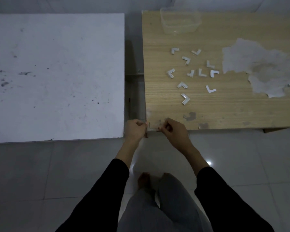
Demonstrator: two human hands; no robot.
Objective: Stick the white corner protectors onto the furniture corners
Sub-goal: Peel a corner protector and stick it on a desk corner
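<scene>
At the near left corner of the wooden table (224,113), a pale protector (152,126) is faintly seen (the light is dim). Its front end is pinched by the curled fingers of the right hand (173,130). The left hand (135,129) is curled against the corner's side; whether anything is gripped cannot be told. Further back, loose protectors (169,72) are scattered.

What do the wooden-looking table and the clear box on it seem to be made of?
The light-brown rectangular table looks like board under matt wood-grain laminate: fine straight lines, pale patches where the skin peeled. The clear rectangular box seems thin glossy plastic: the tabletop shows through its walls.
</scene>
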